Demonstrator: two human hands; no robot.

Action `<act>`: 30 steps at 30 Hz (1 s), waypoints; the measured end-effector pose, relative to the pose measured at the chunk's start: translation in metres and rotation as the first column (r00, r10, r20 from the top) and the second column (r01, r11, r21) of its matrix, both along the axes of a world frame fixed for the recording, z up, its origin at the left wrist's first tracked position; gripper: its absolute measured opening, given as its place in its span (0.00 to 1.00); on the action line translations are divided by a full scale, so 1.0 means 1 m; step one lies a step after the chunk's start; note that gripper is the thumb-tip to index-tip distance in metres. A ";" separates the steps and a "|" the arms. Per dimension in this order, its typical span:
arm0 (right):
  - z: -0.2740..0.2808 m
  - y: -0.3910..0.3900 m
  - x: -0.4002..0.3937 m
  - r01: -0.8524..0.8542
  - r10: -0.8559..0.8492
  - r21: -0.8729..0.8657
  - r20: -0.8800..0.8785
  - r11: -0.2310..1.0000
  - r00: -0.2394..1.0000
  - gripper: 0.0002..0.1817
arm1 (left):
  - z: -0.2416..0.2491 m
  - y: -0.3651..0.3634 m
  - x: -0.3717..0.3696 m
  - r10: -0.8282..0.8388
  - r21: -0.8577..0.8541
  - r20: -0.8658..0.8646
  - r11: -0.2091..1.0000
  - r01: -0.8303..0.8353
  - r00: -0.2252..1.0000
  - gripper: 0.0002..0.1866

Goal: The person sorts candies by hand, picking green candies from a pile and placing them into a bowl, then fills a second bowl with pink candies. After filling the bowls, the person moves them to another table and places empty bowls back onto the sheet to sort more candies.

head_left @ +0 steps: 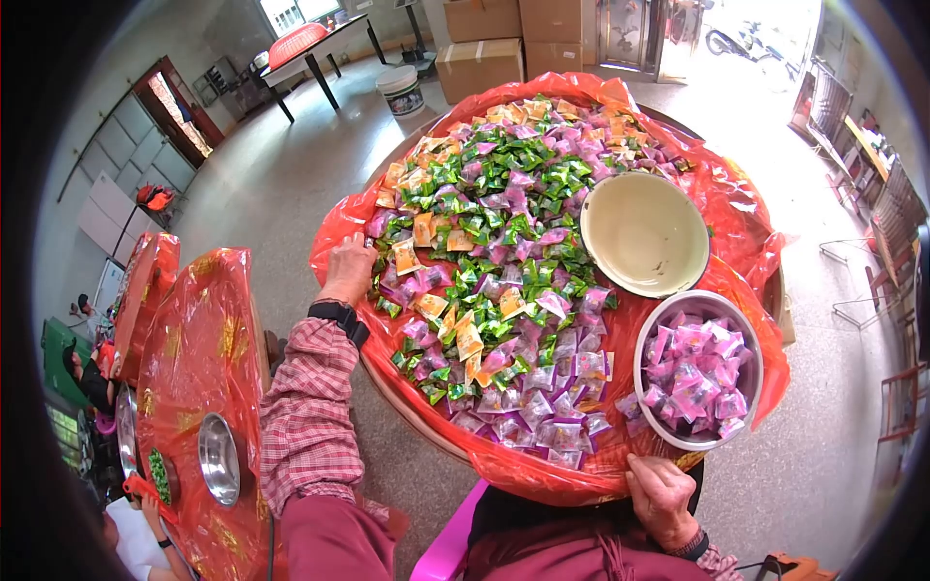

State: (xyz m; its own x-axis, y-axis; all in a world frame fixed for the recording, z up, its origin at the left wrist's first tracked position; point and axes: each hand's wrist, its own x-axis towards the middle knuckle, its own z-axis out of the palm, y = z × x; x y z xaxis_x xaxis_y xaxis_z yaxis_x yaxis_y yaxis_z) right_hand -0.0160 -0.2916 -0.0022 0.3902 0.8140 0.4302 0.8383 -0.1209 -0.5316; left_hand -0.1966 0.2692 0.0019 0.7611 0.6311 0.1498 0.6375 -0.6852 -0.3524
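Note:
A large heap of small wrapped packets in green, pink, orange and clear-purple wrappers covers a round table lined with a red plastic sheet. At the heap's left edge, my left hand has its fingers closed on the rim of the sheet, fingertips partly hidden beside packets. My right hand is closed on the sheet's near edge, below a white-grey bowl full of pink-wrapped packets. A cream enamel basin with a dark rim sits on the sheet behind that bowl.
At left, another red-covered table holds a steel bowl and green packets; a person's arm reaches there. A pink stool is near my legs. Cardboard boxes and a white bucket stand behind; chairs line the right.

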 end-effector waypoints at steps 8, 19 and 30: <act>-0.002 -0.002 0.003 -0.010 0.010 -0.008 0.024 1.000 1.000 0.16 | -0.008 0.014 0.002 -0.039 0.056 -0.011 0.998 0.040 0.999 0.05; -0.003 -0.001 0.003 -0.013 0.013 0.006 0.028 1.000 1.000 0.16 | 0.009 -0.003 0.003 0.053 -0.309 0.442 0.946 0.096 0.896 0.09; -0.007 -0.006 0.004 -0.004 0.003 0.023 0.028 1.000 1.000 0.16 | -0.005 -0.054 0.075 0.074 -0.372 0.267 0.928 0.032 0.961 0.16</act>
State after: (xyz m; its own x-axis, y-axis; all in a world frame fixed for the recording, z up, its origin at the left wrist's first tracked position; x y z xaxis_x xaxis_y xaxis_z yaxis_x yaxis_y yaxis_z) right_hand -0.0125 -0.2978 -0.0088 0.3750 0.8051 0.4596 0.8532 -0.1059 -0.5107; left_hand -0.1217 0.2148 -0.0028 0.7105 0.6963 0.1019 0.6873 -0.7177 0.1117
